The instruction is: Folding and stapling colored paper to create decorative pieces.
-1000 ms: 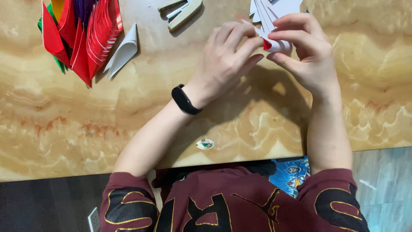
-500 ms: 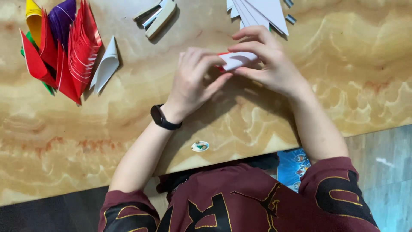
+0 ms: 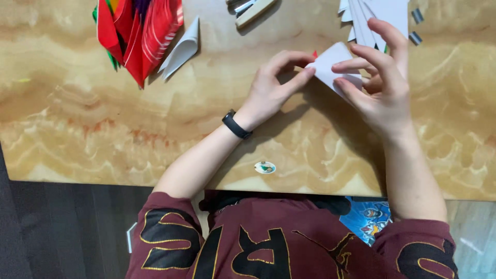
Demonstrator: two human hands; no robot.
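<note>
— What is happening at the upper right of the frame?
— Both hands are pinching a white paper piece (image 3: 330,66): left hand (image 3: 271,85) pressing its edge, right hand (image 3: 380,85) gripping the other side. Seemingly creasing; a firm, aligned press comes next.

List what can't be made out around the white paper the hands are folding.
- White paper, head view: its right part is covered by the right hand; the left hand pins its left corner.
- Red scrap: too small to identify.
- Stack of white sheets: cut by the top edge.
- Metal tool: cut by the top edge.
- Coloured folded papers: tops cut off.
</note>
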